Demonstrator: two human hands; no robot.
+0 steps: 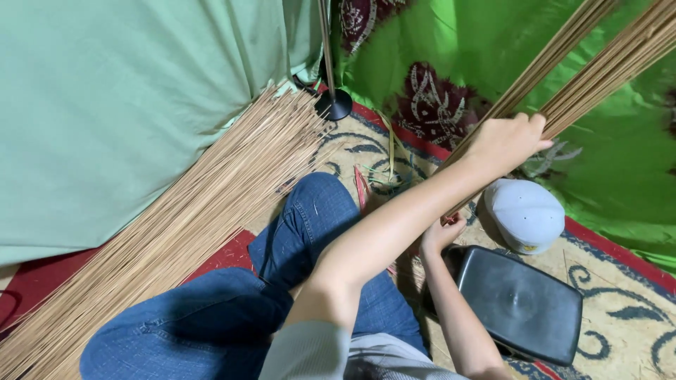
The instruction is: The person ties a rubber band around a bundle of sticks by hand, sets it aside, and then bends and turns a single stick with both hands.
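My left hand point(505, 143) reaches across my body and grips a bundle of long thin brown sticks point(598, 67) that slants up toward the top right, where it splits into two sheaves. My right hand point(441, 233) is closed around the lower end of the same bundle, just above my knee. I sit cross-legged in blue jeans point(310, 218). A large loose pile of the same sticks point(190, 211) lies on the floor to my left, fanned out from the bottom left toward the stand.
A black rectangular tray-like object point(520, 302) lies by my right side, with a white cap point(524, 214) beyond it. A metal pole on a round black base point(333, 105) stands ahead. Light green cloth point(127, 98) hangs left, bright green cloth point(479, 42) right, over a patterned rug point(620, 338).
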